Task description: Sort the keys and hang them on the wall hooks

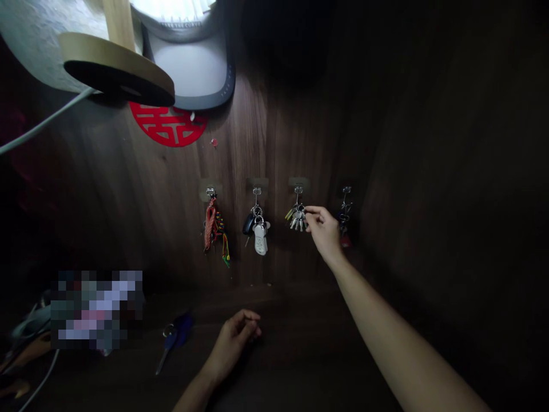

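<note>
I count four hooks on far wall, four hanging bunches, one red cutout; near left, one blue key; two hands.

Your light is dim and comes from the top, bleaching the crown of the cap and fading down the wall to near-black at right. Small glints mark the keys; their detail looks soft. Your right forearm appears stretched toward the corner. Coarse pixel blocks cover a patch at lower left.

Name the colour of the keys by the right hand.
Mostly silver keys, some yellow; seen in the head view.
</note>
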### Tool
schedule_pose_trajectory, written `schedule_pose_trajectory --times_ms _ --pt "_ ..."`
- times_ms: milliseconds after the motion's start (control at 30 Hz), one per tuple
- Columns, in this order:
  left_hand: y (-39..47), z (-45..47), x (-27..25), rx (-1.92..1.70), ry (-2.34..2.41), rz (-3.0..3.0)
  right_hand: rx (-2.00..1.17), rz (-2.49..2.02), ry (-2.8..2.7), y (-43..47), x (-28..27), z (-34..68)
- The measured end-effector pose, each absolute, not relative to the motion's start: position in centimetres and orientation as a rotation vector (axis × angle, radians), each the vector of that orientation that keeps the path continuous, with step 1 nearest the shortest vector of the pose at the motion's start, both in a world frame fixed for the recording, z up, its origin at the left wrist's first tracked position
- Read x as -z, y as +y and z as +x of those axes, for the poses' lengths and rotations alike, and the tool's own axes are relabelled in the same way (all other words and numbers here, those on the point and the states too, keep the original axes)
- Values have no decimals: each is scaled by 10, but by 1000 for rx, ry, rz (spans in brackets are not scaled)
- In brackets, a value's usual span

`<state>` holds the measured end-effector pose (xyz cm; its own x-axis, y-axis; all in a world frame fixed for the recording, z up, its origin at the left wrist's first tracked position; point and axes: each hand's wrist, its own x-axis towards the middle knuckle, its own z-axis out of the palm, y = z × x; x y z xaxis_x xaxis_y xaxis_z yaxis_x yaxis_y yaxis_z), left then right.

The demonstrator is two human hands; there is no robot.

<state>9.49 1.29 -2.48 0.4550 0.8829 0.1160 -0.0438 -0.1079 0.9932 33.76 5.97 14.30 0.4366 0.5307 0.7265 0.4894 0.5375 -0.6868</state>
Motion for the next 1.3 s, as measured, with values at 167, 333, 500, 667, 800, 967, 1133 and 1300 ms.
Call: schedule_pose_trajectory --times_ms 167,333,500,667,800,967,1133,1300 --pt "13 94 25 -939 788 1480 -122 -1071 -1180 46 -119 329" --pt "11 93 24 -944 782 1484 -253 -1117 -1197 33 -90 320" --pt "9 93 25 -945 796 1521 -369 -1159 -1211 19 -54 311" --pt "10 93 28 -951 808 1542 -485 -1214 -1305 5 -17 301" --pt "8 92 25 -953 832 1571 -477 -1314 -1405 -7 5 296" --pt "3 91 17 -956 849 1594 -427 -1425 -1436 -19 24 293" --pt "-1 91 15 -956 889 1628 -402 -1504 -1467 -28 36 290" --pt "-2 89 15 -967 919 1707 -326 -1562 -1580 -32 39 286"
